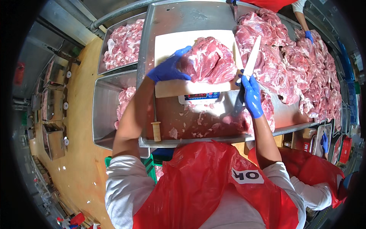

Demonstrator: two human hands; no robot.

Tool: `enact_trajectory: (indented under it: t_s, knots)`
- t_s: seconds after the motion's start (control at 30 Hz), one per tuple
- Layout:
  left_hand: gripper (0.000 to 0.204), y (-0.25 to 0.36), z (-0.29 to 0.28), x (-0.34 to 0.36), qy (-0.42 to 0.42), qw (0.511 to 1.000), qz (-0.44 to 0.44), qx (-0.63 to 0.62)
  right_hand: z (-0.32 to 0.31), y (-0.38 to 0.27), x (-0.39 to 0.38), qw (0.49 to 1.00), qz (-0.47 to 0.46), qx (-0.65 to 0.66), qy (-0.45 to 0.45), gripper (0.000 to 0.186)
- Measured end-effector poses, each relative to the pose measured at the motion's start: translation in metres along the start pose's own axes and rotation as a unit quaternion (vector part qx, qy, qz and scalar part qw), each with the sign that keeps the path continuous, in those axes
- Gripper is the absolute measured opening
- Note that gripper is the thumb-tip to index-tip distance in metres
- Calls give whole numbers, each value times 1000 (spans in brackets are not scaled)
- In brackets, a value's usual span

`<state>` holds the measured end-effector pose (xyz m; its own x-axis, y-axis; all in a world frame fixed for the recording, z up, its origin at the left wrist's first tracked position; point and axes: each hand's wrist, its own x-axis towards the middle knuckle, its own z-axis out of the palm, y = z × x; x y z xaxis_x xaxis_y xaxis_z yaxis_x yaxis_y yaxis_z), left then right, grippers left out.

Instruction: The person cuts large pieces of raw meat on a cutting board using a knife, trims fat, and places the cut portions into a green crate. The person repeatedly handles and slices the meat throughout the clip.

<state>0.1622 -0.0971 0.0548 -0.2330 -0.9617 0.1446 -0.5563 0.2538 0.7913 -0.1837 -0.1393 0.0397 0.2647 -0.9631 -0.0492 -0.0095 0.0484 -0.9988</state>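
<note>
A large piece of raw meat (209, 61) rests on a white cutting board (167, 89) in front of me. My left hand (169, 66), in a blue glove, cups the left side of this piece, thumb and fingers apart around its edge. In my right hand (251, 93), also gloved in blue, is a knife (253, 57). Its blade points up and away, just right of the board; my closed fingers hide most of the handle. Partly under the board's near edge sits a digital scale (202, 100).
Many raw meat pieces (278, 65) are heaped right of the board on the metal table (175, 19). A wooden-handled rod (156, 131) lies at the near left. Metal bins (101, 110) of meat stand left. Co-workers' gloved hands (309, 36) show at right.
</note>
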Motion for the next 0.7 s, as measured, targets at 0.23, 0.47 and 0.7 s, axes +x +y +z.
enact_trajectory:
  t_s: [0.23,0.47,0.7]
  knots:
    - [106,47,83,12,234,957,-48,165,29,0,52,994,34,69,-81,33]
    - [73,114,150,-8,267,943,-46,192,6,-15,116,989,38,-1,-145,18]
    - [45,17,63,-65,318,939,27,129,-1,-36,45,948,-163,-271,41,29]
